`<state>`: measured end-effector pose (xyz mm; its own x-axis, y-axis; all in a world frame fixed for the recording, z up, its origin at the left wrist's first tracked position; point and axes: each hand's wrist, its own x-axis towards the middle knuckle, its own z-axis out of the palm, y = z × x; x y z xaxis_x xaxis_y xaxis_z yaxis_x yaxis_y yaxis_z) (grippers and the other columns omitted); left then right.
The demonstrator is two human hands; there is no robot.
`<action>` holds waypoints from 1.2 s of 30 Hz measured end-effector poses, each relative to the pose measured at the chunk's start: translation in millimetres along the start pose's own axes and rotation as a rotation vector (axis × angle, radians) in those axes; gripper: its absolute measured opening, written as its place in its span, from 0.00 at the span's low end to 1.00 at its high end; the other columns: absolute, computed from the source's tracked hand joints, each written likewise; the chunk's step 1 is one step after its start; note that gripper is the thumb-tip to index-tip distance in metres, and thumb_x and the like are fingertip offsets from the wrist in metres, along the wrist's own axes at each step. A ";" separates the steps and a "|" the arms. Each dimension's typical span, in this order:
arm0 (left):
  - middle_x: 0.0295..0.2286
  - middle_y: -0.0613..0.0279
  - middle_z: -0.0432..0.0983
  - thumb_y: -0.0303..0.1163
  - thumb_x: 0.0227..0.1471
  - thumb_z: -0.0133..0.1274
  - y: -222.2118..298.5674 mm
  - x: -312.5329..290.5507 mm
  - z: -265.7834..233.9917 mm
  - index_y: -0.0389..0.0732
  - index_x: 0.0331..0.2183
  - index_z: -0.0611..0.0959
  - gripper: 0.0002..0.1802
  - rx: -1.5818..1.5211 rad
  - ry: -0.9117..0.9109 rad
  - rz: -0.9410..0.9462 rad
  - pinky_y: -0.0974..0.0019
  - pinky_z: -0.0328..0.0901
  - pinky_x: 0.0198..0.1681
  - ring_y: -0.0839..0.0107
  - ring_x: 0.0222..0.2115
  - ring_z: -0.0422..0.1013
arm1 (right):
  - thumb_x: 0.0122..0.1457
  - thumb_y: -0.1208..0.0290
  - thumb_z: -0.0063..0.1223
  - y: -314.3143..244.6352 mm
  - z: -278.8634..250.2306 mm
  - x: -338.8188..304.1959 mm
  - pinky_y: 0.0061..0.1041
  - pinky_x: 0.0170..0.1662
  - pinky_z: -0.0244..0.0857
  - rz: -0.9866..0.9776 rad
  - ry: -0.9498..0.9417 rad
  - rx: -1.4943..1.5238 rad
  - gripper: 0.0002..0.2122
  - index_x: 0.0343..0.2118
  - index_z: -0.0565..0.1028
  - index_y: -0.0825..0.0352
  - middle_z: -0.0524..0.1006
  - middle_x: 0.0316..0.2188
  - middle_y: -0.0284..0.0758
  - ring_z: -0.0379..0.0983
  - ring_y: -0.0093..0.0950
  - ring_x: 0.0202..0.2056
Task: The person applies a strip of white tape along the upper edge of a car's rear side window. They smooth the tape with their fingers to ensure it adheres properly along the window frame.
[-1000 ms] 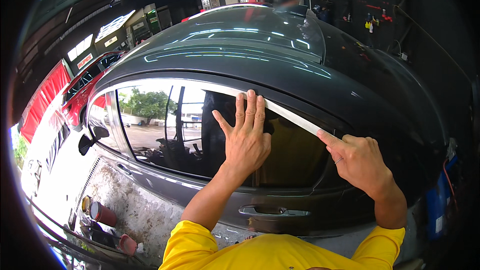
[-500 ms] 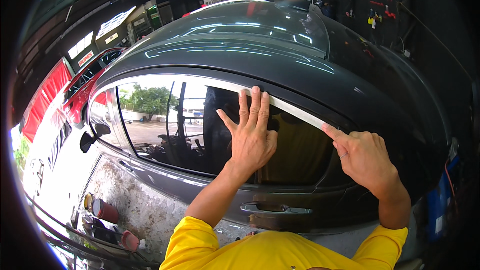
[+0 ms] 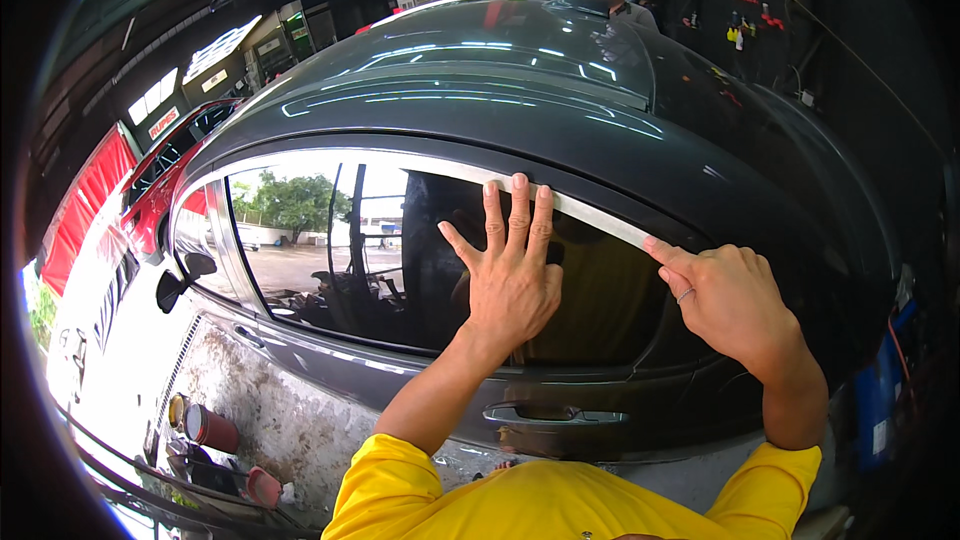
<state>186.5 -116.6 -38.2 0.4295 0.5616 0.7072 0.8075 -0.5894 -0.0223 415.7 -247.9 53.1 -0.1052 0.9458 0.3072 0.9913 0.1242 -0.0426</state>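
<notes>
A bright metal trim strip runs along the top edge of the side window of a dark grey car. My left hand is open, its fingers spread, with the fingertips resting on the strip and the palm over the dark glass. Farther right, toward the strip's rear end, my right hand touches the trim with its stretched index finger. Its other fingers are curled under, and whatever they may hold is hidden. A ring shows on that hand. Below the glass is the door handle.
On the wet floor at left stand a dark red bucket and a pink container. A side mirror juts from the car's front. Beyond the roof is another person. A red car is parked at far left.
My left hand has shifted slightly right along the trim, its fingers still spread. My right index finger stays on the strip. The person beyond the roof shows more of the upper body.
</notes>
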 end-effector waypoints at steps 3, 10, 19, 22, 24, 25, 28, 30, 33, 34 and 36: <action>0.74 0.49 0.41 0.30 0.47 0.51 -0.3 -0.2 -0.1 0.44 0.73 0.55 0.52 -0.003 0.001 -0.002 0.13 0.21 0.62 0.44 0.75 0.33 | 0.71 0.64 0.50 0.5 2.7 0.0 0.42 0.34 0.75 -0.015 0.003 -0.042 0.17 0.60 0.79 0.52 0.82 0.24 0.41 0.80 0.43 0.27; 0.74 0.51 0.42 0.29 0.47 0.51 -0.3 -0.5 -0.3 0.45 0.73 0.56 0.51 -0.010 0.020 -0.001 0.13 0.20 0.62 0.44 0.75 0.34 | 0.71 0.64 0.50 1.6 7.3 -2.7 0.42 0.33 0.74 -0.045 0.033 -0.051 0.17 0.60 0.79 0.53 0.81 0.22 0.39 0.79 0.42 0.26; 0.74 0.56 0.45 0.27 0.45 0.51 -5.8 -1.4 1.9 0.49 0.73 0.58 0.52 -0.032 0.042 -0.011 0.11 0.23 0.62 0.41 0.75 0.35 | 0.70 0.64 0.52 1.5 13.0 -4.3 0.40 0.29 0.73 -0.046 0.055 -0.075 0.17 0.60 0.79 0.53 0.80 0.21 0.38 0.79 0.40 0.23; 0.74 0.55 0.46 0.28 0.45 0.51 -2.8 -1.0 3.4 0.49 0.73 0.60 0.51 -0.033 0.054 -0.023 0.11 0.24 0.61 0.41 0.74 0.36 | 0.70 0.64 0.52 -2.1 11.5 -3.5 0.39 0.29 0.73 -0.028 0.046 -0.095 0.17 0.60 0.79 0.53 0.80 0.21 0.38 0.79 0.40 0.23; 0.73 0.54 0.49 0.32 0.47 0.52 -1.9 -0.5 4.3 0.50 0.72 0.62 0.49 -0.036 0.069 -0.025 0.10 0.26 0.60 0.40 0.74 0.40 | 0.70 0.65 0.52 -2.0 12.1 -2.4 0.39 0.28 0.73 -0.030 0.038 -0.103 0.18 0.60 0.79 0.53 0.80 0.21 0.38 0.79 0.39 0.23; 0.73 0.54 0.48 0.32 0.47 0.52 -1.8 -0.7 4.5 0.51 0.72 0.62 0.49 -0.030 0.062 -0.021 0.09 0.26 0.60 0.40 0.74 0.40 | 0.70 0.65 0.52 -1.8 11.9 -2.1 0.39 0.28 0.73 -0.029 0.035 -0.107 0.18 0.61 0.79 0.52 0.80 0.21 0.38 0.79 0.39 0.22; 0.73 0.51 0.47 0.31 0.46 0.52 -1.4 -0.5 3.0 0.52 0.72 0.63 0.49 -0.010 0.045 -0.004 0.09 0.26 0.60 0.40 0.74 0.39 | 0.70 0.68 0.51 -5.2 8.5 -6.0 0.43 0.33 0.73 -0.041 -0.004 -0.083 0.18 0.61 0.78 0.56 0.81 0.23 0.40 0.78 0.42 0.23; 0.73 0.51 0.47 0.31 0.46 0.52 -1.5 0.4 -2.0 0.52 0.72 0.63 0.49 0.003 0.038 0.006 0.09 0.27 0.60 0.40 0.74 0.39 | 0.70 0.67 0.50 -8.6 9.1 -10.3 0.43 0.33 0.72 -0.026 -0.004 -0.080 0.18 0.62 0.77 0.55 0.80 0.22 0.38 0.77 0.42 0.23; 0.73 0.51 0.48 0.31 0.46 0.52 -0.8 1.8 -1.9 0.52 0.72 0.63 0.49 -0.014 0.048 0.014 0.09 0.26 0.60 0.40 0.74 0.39 | 0.71 0.65 0.49 -11.8 7.1 -10.1 0.43 0.34 0.71 0.010 -0.025 -0.100 0.18 0.62 0.77 0.55 0.79 0.21 0.37 0.77 0.42 0.23; 0.73 0.51 0.48 0.31 0.46 0.52 -1.0 1.9 -1.8 0.52 0.72 0.63 0.49 -0.014 0.049 0.015 0.09 0.26 0.60 0.40 0.74 0.39 | 0.71 0.65 0.49 -11.8 6.5 -8.9 0.43 0.34 0.71 0.023 -0.036 -0.110 0.18 0.62 0.77 0.55 0.79 0.21 0.37 0.76 0.42 0.23; 0.73 0.51 0.48 0.31 0.46 0.52 -0.9 1.8 -2.1 0.52 0.72 0.63 0.49 -0.007 0.051 0.011 0.09 0.26 0.60 0.40 0.74 0.39 | 0.71 0.65 0.48 -9.3 7.9 -6.7 0.43 0.34 0.71 0.011 -0.015 -0.120 0.18 0.62 0.78 0.55 0.79 0.21 0.38 0.77 0.42 0.23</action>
<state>185.6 -116.3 -35.5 0.4171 0.5244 0.7423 0.7998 -0.5997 -0.0257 406.5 -253.0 43.9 -0.0945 0.9515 0.2928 0.9946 0.0778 0.0682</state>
